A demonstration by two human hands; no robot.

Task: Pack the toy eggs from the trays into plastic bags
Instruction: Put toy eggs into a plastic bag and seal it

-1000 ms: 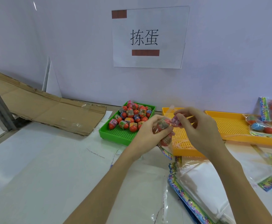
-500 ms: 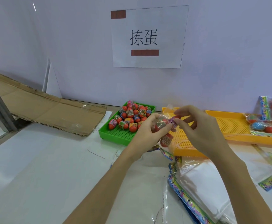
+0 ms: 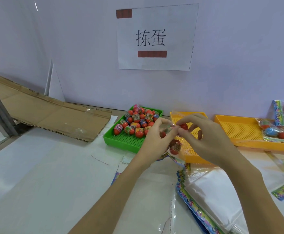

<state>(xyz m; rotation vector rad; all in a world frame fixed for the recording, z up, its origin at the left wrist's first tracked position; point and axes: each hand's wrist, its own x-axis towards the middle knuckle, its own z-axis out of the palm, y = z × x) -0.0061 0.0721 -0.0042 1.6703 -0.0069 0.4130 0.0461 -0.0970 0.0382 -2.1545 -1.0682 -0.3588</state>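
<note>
At the table's far left edge you have a flattened cardboard sheet (image 3: 53, 115) lying against the wall. To its right, near the far edge, your green tray (image 3: 121, 141) holds a heap of toy eggs (image 3: 136, 120) crowded toward its back half. Your left hand (image 3: 156, 137) is raised just in front of that tray, fingers curled, pinching the clear plastic bag (image 3: 175, 141) at its mouth; at least one egg hangs inside the bag below your fingers. Your right hand (image 3: 207, 139) meets the left at the bag mouth, thumb and forefinger pinching a red egg (image 3: 183, 126) there, the other fingers loosely bent. Both hands sit over the nearer yellow tray (image 3: 188, 156). A stack of empty bags (image 3: 213, 196) lies at the near right edge. A second yellow tray (image 3: 239, 127) at the far right carries filled bags (image 3: 276, 132).
</note>
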